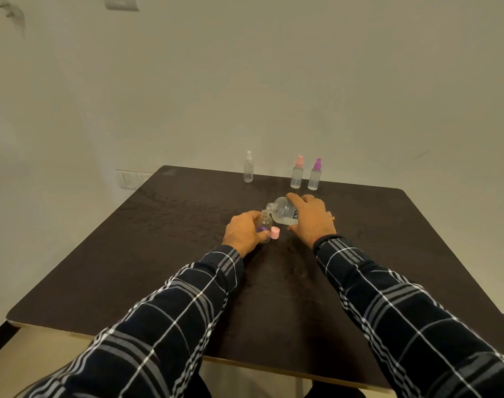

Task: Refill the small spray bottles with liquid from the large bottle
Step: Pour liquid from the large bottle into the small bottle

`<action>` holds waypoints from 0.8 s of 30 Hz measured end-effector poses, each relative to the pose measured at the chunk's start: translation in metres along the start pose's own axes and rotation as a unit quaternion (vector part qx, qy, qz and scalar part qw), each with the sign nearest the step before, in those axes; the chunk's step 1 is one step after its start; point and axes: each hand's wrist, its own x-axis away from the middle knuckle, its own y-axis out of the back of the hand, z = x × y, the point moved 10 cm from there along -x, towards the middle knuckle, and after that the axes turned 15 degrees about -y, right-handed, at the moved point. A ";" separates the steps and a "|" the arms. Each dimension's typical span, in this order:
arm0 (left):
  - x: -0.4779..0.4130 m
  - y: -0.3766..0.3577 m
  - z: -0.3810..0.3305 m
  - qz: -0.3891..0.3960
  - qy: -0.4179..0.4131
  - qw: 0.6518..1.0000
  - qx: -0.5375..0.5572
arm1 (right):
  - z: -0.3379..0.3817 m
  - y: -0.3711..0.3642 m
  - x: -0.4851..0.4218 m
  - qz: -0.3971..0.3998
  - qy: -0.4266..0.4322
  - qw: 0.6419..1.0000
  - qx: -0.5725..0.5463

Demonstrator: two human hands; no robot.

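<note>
My left hand [243, 231] grips a small clear uncapped bottle [265, 222] that stands upright on the dark table [159, 254]. The large clear bottle [284, 211] is held in my right hand [311, 218] and tipped to the left, its open mouth just above the small bottle's neck. A pink cap [275, 233] lies on the table just right of the small bottle. Whether liquid is flowing I cannot tell.
Three small spray bottles stand at the table's far edge by the wall: a white-topped one [248, 168], a pink-topped one [297, 173] and a purple-topped one [315, 175]. Both my plaid sleeves stretch across the near half of the table.
</note>
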 end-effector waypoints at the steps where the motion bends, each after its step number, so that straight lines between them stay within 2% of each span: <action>1: 0.000 0.000 0.000 0.000 0.000 1.000 -0.002 | 0.000 0.000 0.000 -0.001 0.000 1.000 0.000; 24: 0.002 0.002 -0.002 -0.004 0.004 1.000 0.019 | -0.006 -0.010 -0.005 0.014 0.003 0.999 -0.042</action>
